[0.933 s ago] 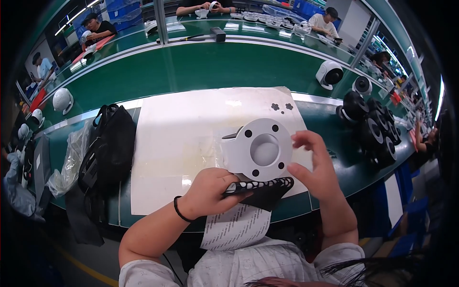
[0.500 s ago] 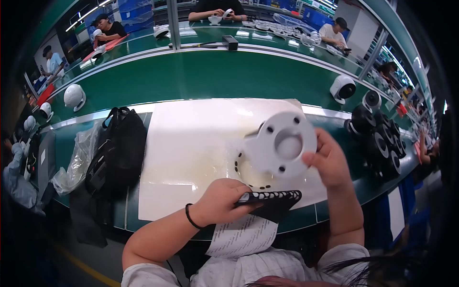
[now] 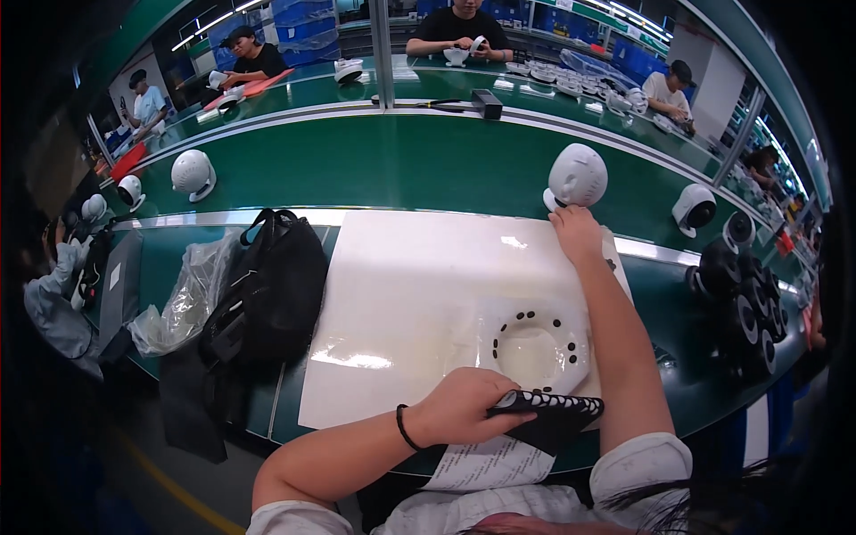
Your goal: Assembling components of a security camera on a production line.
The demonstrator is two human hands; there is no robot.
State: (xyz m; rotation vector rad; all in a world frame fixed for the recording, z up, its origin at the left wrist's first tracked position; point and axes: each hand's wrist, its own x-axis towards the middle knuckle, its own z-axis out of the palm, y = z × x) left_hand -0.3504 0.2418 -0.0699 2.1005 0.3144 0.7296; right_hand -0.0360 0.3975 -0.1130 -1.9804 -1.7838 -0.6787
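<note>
My left hand [image 3: 464, 406] is closed on a folded black sheet [image 3: 555, 430] with a row of round cut-outs along its upper edge. White backing paper [image 3: 490, 464] with rows of print hangs below it. Stretched far forward, my right hand [image 3: 577, 234] has its fingers at the base of a white round camera [image 3: 578, 174], which stands upright on the green conveyor belt [image 3: 428, 160]. Its thumb is hidden. In front of my left hand, a whitish ring-shaped piece [image 3: 578, 367] lies on the white sheet [image 3: 401, 285]; several small black pads sit around its opening.
Left of the sheet lie a black bag [image 3: 276, 285] and a clear plastic bag [image 3: 196, 294]. Another white camera [image 3: 193, 174] stands on the belt at left, one [image 3: 694, 209] at right. Several black round units [image 3: 744, 294] crowd the right end. People work across the belt.
My right hand has carried the white camera forward from above the sheet and turned it upright onto the belt. The ring-shaped piece is now uncovered. My left hand keeps the black sheet.
</note>
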